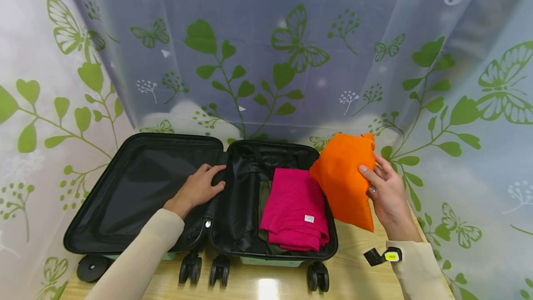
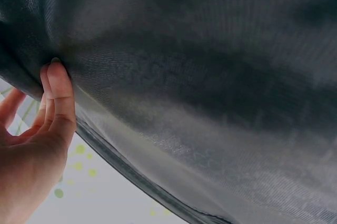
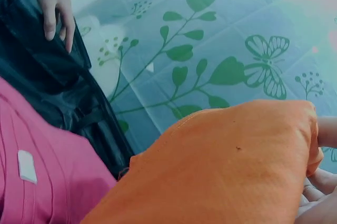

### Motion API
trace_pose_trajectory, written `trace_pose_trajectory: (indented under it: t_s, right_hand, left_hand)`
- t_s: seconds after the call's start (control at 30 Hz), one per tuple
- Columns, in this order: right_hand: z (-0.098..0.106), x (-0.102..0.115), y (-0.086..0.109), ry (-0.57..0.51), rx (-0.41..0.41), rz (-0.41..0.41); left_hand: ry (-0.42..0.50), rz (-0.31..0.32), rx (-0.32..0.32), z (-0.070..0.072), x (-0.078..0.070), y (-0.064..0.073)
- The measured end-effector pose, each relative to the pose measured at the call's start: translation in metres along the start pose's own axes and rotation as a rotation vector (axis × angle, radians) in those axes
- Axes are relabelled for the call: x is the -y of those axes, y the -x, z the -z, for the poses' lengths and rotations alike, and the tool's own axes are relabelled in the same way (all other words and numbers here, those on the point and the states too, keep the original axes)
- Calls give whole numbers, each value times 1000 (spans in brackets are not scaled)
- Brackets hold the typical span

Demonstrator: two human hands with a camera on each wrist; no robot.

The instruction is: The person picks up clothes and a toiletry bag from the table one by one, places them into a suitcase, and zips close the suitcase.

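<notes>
An open suitcase (image 1: 141, 189) lies spread flat, its black-lined halves side by side. My left hand (image 1: 199, 188) rests at the inner edge between the halves, fingers loosely extended. In the left wrist view, the fingertips (image 2: 60, 79) touch the dark lining (image 2: 174, 77). My right hand (image 1: 388, 193) pinches a folded orange cloth (image 1: 345, 175) at its right side, thumb on top. This cloth is held up over the suitcase's right rim. A folded pink garment (image 1: 291, 207) with a small white label lies in the right half, partly over a dark olive cloth (image 1: 263, 198).
The suitcase's black wheels (image 1: 190, 267) point toward me along the near side. Under it is a light wooden table (image 1: 350, 277). A curtain (image 1: 258, 101) printed with leaves and butterflies hangs behind and at both sides.
</notes>
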State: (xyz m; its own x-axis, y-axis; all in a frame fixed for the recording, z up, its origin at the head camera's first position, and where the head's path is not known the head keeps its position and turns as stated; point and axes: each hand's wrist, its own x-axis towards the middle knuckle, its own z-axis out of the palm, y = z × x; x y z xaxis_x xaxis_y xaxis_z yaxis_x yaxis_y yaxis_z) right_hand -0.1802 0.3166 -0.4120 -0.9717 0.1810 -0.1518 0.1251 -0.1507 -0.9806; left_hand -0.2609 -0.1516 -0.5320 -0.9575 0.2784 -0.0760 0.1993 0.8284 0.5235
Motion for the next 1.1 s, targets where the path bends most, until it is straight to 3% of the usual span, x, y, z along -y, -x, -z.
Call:
trace_pose_trajectory:
  t_s: [0.5,1.1]
  right_hand:
    - [-24,10,2,-50,82,61]
    - [-63,-3,3,59,170,-32]
  left_hand:
    - [1,-9,-3,-2,2,-1]
    - [-9,-11,-2,0,-1,0]
